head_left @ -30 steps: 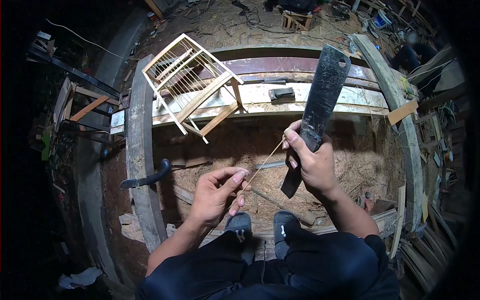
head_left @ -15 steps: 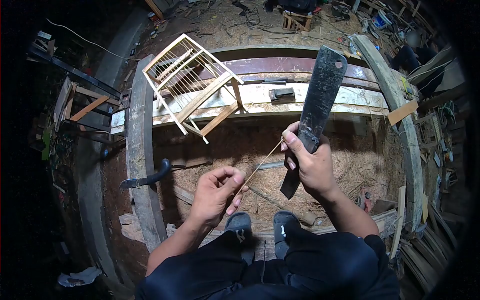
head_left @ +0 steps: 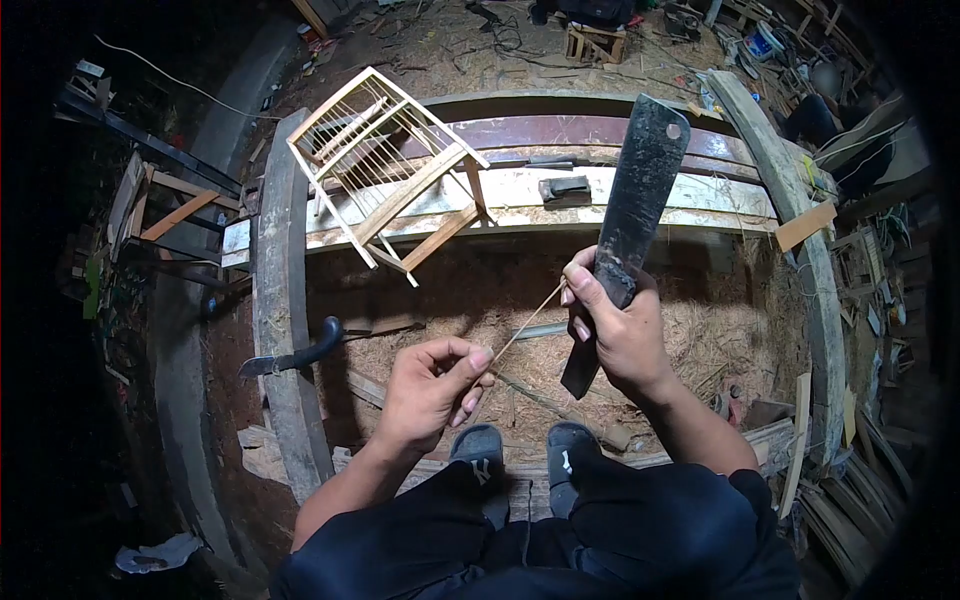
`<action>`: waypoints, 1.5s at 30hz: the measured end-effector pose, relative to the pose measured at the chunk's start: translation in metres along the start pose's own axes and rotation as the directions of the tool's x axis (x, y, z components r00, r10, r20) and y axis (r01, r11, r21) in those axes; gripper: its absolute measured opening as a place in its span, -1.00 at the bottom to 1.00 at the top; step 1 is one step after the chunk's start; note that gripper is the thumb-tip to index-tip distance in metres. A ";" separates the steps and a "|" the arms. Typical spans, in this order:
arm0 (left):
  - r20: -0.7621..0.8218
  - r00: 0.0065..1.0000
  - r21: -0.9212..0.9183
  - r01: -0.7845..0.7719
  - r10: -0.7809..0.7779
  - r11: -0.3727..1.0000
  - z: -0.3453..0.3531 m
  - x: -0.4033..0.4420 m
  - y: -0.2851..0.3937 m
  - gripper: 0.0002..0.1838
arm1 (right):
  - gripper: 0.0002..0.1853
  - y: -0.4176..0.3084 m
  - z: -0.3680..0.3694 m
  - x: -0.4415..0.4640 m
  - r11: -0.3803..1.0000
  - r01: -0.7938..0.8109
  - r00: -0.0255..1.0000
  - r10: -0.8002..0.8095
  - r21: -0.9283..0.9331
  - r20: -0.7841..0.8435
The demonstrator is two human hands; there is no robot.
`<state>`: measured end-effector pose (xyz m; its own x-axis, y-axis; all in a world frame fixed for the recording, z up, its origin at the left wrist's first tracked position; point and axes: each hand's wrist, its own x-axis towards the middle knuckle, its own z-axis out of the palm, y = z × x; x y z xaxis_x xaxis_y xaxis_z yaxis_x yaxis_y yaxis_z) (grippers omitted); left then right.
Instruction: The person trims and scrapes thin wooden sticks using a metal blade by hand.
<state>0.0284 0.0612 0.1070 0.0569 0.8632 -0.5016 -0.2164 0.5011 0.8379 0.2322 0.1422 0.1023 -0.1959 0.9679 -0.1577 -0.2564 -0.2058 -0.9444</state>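
Note:
Pinched between the fingertips of my left hand (head_left: 430, 390) is one end of a thin stick (head_left: 527, 322). It slants up to my right hand (head_left: 628, 325), whose thumb and finger grip the other end. That same hand is wrapped round the handle of a dark, wide-bladed cleaver (head_left: 645, 175), its blade pointing up with a hole near the tip. A wooden frame with thin bars (head_left: 385, 165) stands tilted on the bench (head_left: 520, 215) beyond my hands. A curved-handled knife (head_left: 290, 362) rests on the left beam.
Thick beams stand at the left (head_left: 280, 260) and right (head_left: 815, 290). A small dark tool (head_left: 565, 190) lies on the bench. Shavings (head_left: 560, 370) cover the ground near my feet. Part of another person (head_left: 815, 120) shows at the upper right, near a blue-and-white bucket (head_left: 763, 42).
The cleaver and my right hand have shifted slightly left. My left fingers have closed further around the lower end of the stick.

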 end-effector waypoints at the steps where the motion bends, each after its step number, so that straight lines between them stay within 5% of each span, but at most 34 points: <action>1: 0.006 1.000 -0.018 0.016 -0.016 1.000 -0.003 0.000 -0.001 -0.74 | -0.87 0.000 0.000 0.000 1.000 -0.002 1.000 0.002 0.002 -0.003; 8: 0.012 1.000 -0.138 0.027 -0.025 0.990 0.001 0.000 0.001 -0.67 | -0.88 0.000 -0.001 0.000 1.000 -0.002 1.000 0.002 0.020 -0.012; 20: 0.027 0.999 -0.047 0.031 -0.030 0.998 0.007 -0.003 0.003 -0.66 | -0.86 0.003 0.001 0.000 0.999 -0.025 1.000 0.025 -0.042 0.012; 25: -0.028 0.999 -0.093 0.037 -0.040 0.995 0.009 -0.001 0.004 -0.68 | -0.28 0.017 -0.003 -0.010 0.990 0.074 0.982 -0.051 -0.124 0.180; 28: -0.071 0.996 -0.107 0.036 -0.044 0.994 0.009 0.000 0.004 -0.73 | -0.44 0.036 -0.001 -0.019 0.891 0.245 0.960 -0.169 -0.382 0.223; 39: -0.093 0.984 -0.174 -0.169 0.155 0.970 0.004 0.000 -0.007 -0.98 | -0.55 0.029 0.005 -0.029 0.725 0.429 0.895 -0.259 -0.538 0.364; 42: -0.271 0.950 -0.249 -0.225 0.155 0.942 0.009 -0.005 -0.021 -0.92 | -0.56 0.027 0.005 -0.031 0.644 0.526 0.843 -0.313 -0.555 0.437; 45: -0.084 0.984 -0.201 -0.173 0.159 0.964 -0.013 0.004 -0.024 -0.71 | -0.55 0.024 0.006 -0.028 0.662 0.495 0.866 -0.323 -0.562 0.382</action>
<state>0.0208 0.0514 0.0817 -0.0603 0.9237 -0.3782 -0.4139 0.3217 0.8516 0.2257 0.1097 0.0858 -0.4482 0.8493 0.2788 0.2652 0.4242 -0.8659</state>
